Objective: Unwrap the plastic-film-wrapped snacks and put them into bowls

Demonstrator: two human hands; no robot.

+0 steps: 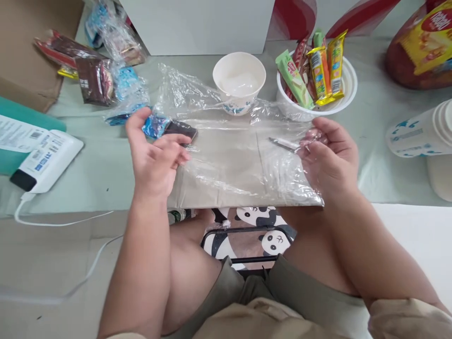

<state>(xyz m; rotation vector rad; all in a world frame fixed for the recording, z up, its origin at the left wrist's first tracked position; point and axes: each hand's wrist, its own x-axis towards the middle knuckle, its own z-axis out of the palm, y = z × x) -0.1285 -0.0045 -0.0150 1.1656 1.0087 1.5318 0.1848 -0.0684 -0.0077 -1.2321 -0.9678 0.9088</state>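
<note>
A sheet of clear plastic film [229,160], perhaps a bag, spreads wrinkled over the front of the table between my hands. My right hand [332,157] pinches its right side between thumb and fingers. A slim pen-like tool [284,144] with a dark tip points left from those fingers; whether it is gripped or under the film cannot be seen. At the left, my left hand [155,157] has one finger raised, while its other fingertips come together at the film's edge. Just behind these fingers lie a blue packet [155,126] and a dark flat piece [180,129].
A paper cup [238,84] stands behind the film. Right of it, a white bowl [339,104] holds several wrapped snack bars. Stacked cups [416,129] and a red container [402,61] are at the right. Wrapped snacks [95,77] and a white cabled device [52,160] lie left.
</note>
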